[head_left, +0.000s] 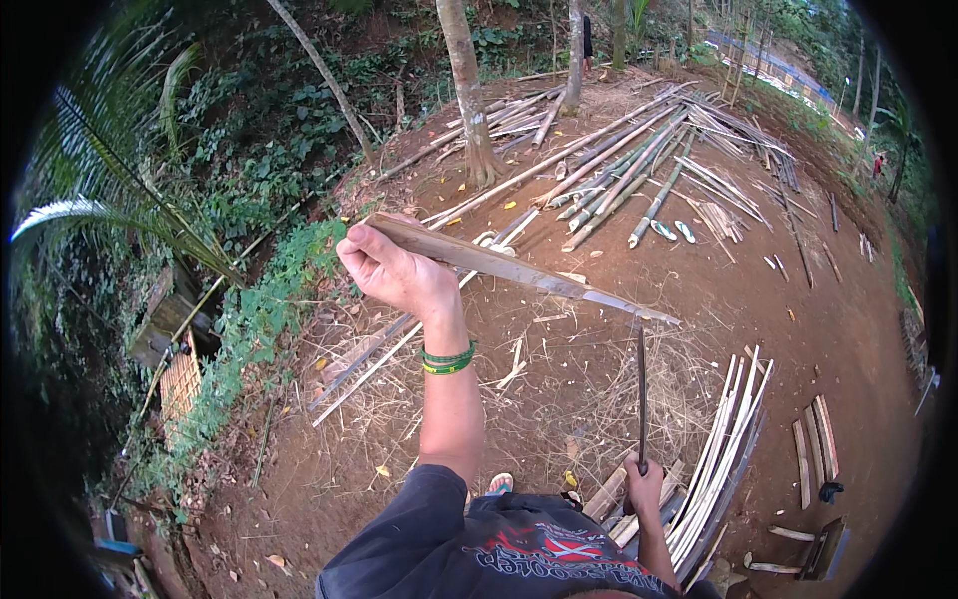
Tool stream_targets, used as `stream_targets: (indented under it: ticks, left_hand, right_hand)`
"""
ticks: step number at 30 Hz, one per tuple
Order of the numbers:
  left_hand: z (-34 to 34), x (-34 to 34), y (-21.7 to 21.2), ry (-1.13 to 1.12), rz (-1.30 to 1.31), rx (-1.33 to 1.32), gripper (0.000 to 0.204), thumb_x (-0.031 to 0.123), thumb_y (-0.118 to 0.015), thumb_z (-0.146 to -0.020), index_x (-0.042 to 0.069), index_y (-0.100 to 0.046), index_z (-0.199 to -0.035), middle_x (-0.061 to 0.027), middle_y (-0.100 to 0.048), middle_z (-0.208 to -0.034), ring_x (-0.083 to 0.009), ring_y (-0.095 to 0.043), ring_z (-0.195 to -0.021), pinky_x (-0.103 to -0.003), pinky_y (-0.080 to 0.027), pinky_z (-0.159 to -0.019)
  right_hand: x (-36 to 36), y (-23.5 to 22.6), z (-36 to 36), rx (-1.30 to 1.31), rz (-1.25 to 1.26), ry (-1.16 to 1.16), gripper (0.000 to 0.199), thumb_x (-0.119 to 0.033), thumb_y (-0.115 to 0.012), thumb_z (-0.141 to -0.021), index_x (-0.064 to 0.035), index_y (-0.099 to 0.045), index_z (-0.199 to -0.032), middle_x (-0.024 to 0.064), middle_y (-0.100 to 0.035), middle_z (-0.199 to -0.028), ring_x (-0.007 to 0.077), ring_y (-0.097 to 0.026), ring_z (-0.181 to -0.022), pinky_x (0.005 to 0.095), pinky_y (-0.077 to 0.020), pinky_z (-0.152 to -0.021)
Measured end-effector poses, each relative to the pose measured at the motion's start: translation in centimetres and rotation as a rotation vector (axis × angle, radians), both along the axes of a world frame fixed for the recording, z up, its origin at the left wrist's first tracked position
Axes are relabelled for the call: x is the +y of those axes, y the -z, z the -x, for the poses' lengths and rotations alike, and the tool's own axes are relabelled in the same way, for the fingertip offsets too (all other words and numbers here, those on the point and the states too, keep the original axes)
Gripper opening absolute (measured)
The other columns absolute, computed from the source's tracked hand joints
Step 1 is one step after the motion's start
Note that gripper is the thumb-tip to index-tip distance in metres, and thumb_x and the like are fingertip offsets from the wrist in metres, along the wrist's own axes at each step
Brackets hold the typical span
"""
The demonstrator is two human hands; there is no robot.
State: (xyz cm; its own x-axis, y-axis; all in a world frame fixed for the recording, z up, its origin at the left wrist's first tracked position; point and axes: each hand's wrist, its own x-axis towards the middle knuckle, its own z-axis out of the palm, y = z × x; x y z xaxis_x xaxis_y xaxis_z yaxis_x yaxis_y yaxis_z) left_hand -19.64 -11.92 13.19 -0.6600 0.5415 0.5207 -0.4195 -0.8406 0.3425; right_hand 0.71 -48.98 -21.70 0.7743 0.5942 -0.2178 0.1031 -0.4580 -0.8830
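Note:
My left hand point(394, 268), with green bands at the wrist, is raised in front of me. It is closed on one end of a long split bamboo slat point(489, 262), which slopes down to the right. Lower down, my right hand point(644, 486) grips the dark handle of a machete point(642, 394). The blade points away from me, and its tip appears at the slat's far end; whether they touch I cannot tell. Beside my right hand lies a bundle of pale bamboo strips point(720, 459). Shavings point(639, 384) litter the soil beneath the blade.
Bamboo poles point(639, 165) are heaped farther off, with a pair of flip-flops point(674, 232) by their ends. Short slats point(818, 451) lie at right. A tree trunk point(466, 90) stands ahead; plants point(264, 329) border the left. A person point(587, 42) is far back.

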Motion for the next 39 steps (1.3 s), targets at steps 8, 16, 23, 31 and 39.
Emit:
stream_targets:
  ticks: [8,16,23,31,39]
  left_hand:
    - [-1.5,-1.1,-3.1,0.453,-0.36,0.257,0.034,0.037,-0.056,-0.1,0.006,-0.047,-0.09,-0.0095,-0.056,-0.079,-0.0179,-0.056,-0.069,-0.032,-0.05,-0.06]
    - [-0.9,-0.9,-4.3,0.713,-0.459,0.47,0.035,0.038,-0.056,-0.101,0.005,-0.049,-0.092,-0.0095,-0.054,-0.082,-0.0221,-0.058,-0.075,-0.036,-0.054,-0.066]
    - [0.5,-1.0,-3.8,0.478,-0.271,0.465,0.03,0.029,-0.059,-0.1,0.007,-0.047,-0.084,-0.0045,-0.055,-0.08,-0.0112,-0.052,-0.069,-0.027,-0.048,-0.062]
    - [2.8,-0.8,-2.3,0.11,0.021,0.458,0.03,0.017,-0.066,-0.098,0.006,-0.049,-0.076,0.0027,-0.051,-0.073,-0.0038,-0.043,-0.068,-0.02,-0.04,-0.059]
    - [5.8,-1.8,-0.4,0.283,-0.104,0.565,0.022,0.022,-0.066,-0.097,0.005,-0.055,-0.089,-0.0027,-0.06,-0.084,-0.0035,-0.056,-0.072,-0.016,-0.05,-0.055]
  right_hand:
    - [7.7,-20.6,4.6,0.138,-0.517,-0.38,0.031,-0.027,-0.056,-0.101,-0.0053,-0.052,-0.078,-0.0026,-0.05,-0.056,0.0048,-0.044,-0.046,0.0238,-0.033,-0.042]
    - [10.4,-25.0,8.7,0.258,-0.666,-0.435,0.032,-0.027,-0.052,-0.103,-0.0058,-0.052,-0.08,-0.0032,-0.049,-0.057,0.0038,-0.043,-0.047,0.0235,-0.0315,-0.042]
    - [11.2,-23.1,11.7,0.204,-0.652,-0.313,0.033,-0.029,-0.053,-0.103,-0.0061,-0.053,-0.078,-0.0024,-0.05,-0.056,0.0041,-0.044,-0.047,0.0237,-0.032,-0.044]
    - [10.0,-19.6,14.2,0.314,-0.602,-0.148,0.036,-0.032,-0.054,-0.103,-0.0063,-0.052,-0.078,-0.0016,-0.05,-0.055,0.0057,-0.045,-0.046,0.0242,-0.0329,-0.044]
    - [8.4,-18.5,14.5,0.477,-0.64,-0.157,0.039,-0.035,-0.049,-0.105,-0.005,-0.053,-0.081,0.0003,-0.05,-0.057,0.0079,-0.046,-0.045,0.0251,-0.0354,-0.042]
